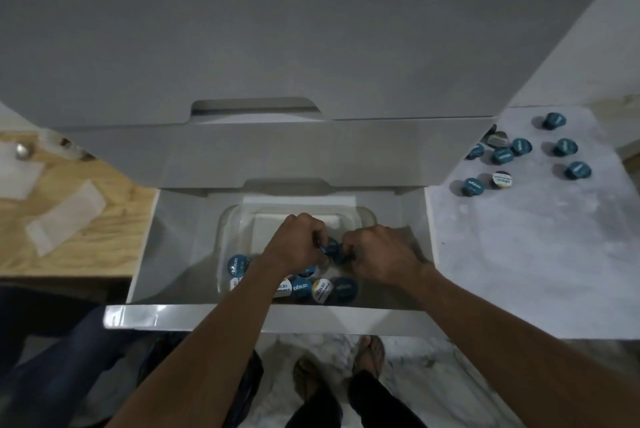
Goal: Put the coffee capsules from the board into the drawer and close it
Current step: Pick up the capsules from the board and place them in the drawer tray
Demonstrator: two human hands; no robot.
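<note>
- Down in the lower centre of the frame, a white drawer [145, 247] stands pulled open, with a clear plastic container [363, 216] sitting inside it.
- Both hands reach into that container: the left hand [298, 244] and the right hand [377, 254] are curled over, knuckles up, fingers closed around blue coffee capsules [332, 249] held between them.
- How many capsules each hand holds cannot be told, as the fingers cover them.
- At the near edge of the container, below the hands, lies a row of loose capsules [301, 287], blue lids mixed with white-and-yellow ones, touching one another.
- At the upper right of the frame, a pale marbled board [519, 237] carries the remaining capsules [502, 155], scattered in a loose group; most are blue, one [502, 179] has a white and yellow lid.
- At the left of the frame, a wooden surface [104, 220] holds clear plastic wrappers [65, 220].
- At the bottom, sandalled feet [370, 351] stand on a marbled floor.
</note>
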